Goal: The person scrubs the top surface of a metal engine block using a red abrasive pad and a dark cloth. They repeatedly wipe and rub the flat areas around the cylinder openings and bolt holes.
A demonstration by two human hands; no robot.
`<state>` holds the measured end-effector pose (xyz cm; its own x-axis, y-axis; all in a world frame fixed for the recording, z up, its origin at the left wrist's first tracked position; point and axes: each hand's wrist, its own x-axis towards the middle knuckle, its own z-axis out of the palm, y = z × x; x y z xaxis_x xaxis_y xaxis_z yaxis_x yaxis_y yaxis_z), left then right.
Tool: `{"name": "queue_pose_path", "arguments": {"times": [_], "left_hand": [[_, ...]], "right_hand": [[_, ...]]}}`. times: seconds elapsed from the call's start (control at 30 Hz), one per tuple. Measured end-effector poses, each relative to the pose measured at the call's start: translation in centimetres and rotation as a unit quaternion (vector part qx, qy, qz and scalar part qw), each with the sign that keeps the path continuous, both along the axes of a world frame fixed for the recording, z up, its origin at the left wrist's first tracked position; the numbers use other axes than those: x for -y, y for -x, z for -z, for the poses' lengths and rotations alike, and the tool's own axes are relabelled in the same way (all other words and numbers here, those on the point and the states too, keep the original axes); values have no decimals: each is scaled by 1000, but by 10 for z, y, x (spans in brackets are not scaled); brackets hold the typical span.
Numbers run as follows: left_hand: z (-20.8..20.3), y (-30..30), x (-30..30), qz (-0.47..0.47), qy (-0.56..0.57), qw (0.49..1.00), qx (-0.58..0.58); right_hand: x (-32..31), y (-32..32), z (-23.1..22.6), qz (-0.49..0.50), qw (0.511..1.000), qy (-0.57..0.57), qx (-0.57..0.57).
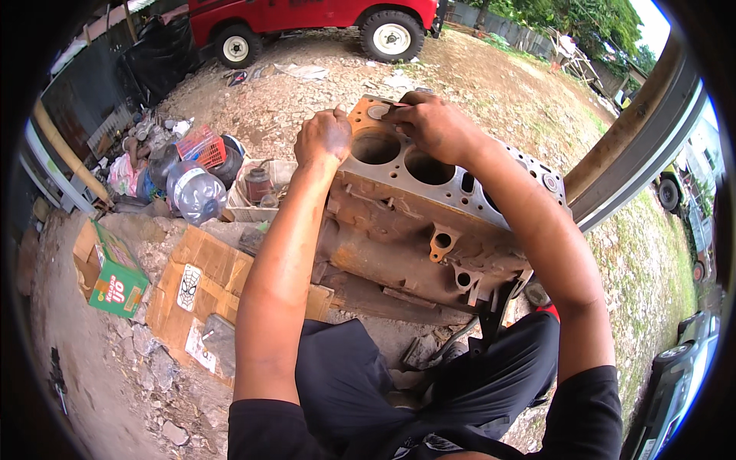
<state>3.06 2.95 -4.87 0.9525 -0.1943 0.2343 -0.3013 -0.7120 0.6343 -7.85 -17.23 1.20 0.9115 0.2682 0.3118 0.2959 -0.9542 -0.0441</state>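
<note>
A large rusty engine block point(376, 201) stands before me, its flat top face bare metal with big round cylinder bores. My left hand point(323, 139) is closed at the block's far left corner, beside the first bore; whatever its fingers hold is hidden. Over the far end of the top face, my right hand point(435, 129) is bent with its fingertips pressed together. Something thin shows by those fingertips, too small to name. An orange-brown stain covers the top face between the two hands, around a pale round plug point(378, 112).
Flattened cardboard point(172, 307) and a green box point(119, 284) lie to the left. Behind them are a clear plastic jug point(195, 192), a red crate point(201, 146) and a tray of parts point(264, 180). A post point(636, 130) rises at right; a red vehicle point(314, 15) stands beyond.
</note>
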Motion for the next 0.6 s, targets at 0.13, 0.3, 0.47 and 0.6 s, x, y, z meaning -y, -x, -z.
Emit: {"name": "queue_pose_path", "arguments": {"times": [0.13, 0.3, 0.47, 0.6], "left_hand": [[-3, 8, 6, 9, 5, 1000, 0], [2, -4, 0, 27, 11, 999, -26], [0, 6, 2, 23, 20, 999, -23], [-8, 7, 6, 29, -18, 999, -20]], "right_hand": [[3, -21, 0, -13, 999, 20, -22], [-33, -35, -23, 47, 990, 86, -96], [-19, -18, 11, 7, 1000, 18, 20], [-14, -41, 5, -4, 996, 83, -21]]}}
